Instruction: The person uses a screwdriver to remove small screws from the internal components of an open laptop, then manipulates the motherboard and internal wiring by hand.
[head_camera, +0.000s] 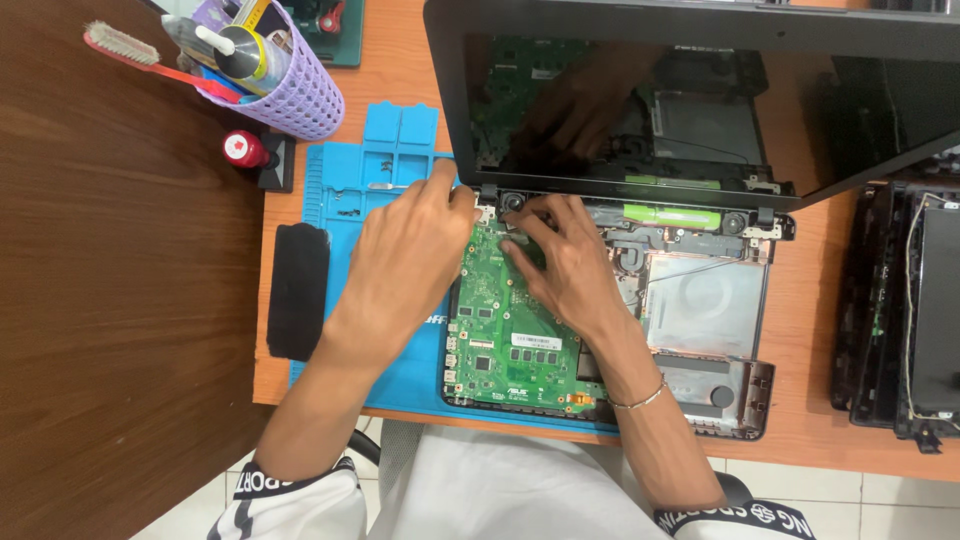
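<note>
The board (510, 335) is pressed by both hands' fingers near the hinge (487, 203); left hand (405, 260), right hand (565, 265). Whether anything is pinched cannot be told. A connector could be cracked if force is misapplied

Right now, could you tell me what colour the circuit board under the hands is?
The circuit board is green, seen best in the head view.

left hand (405, 255) palm down, right hand (565, 262) beside it, fingers (520, 215) curled
</note>
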